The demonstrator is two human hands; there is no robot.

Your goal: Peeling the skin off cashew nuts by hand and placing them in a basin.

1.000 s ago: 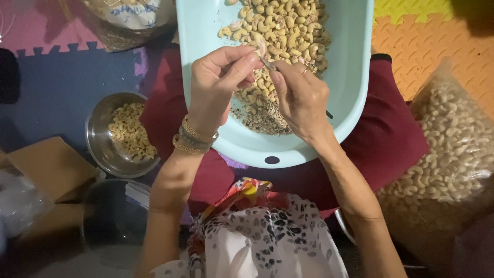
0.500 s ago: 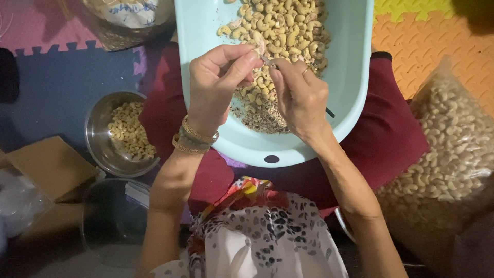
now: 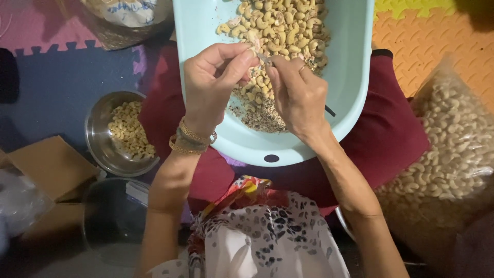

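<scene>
Cashew (image 3: 256,53) pinched between both hands (image 3: 257,87) over the tub (image 3: 350,77)

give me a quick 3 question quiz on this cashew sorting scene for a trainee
1. True or false: the left hand and the right hand meet over the pale blue tub.
2. Which container beside the person's left arm holds cashews? A) steel bowl B) cardboard box C) glass jar
3. Fill in: the bangles are on the ____ wrist.

Key
1. True. Both hands pinch at one cashew above the pile, and the right hand also grips a thin tool.
2. A, the steel bowl.
3. left
</scene>
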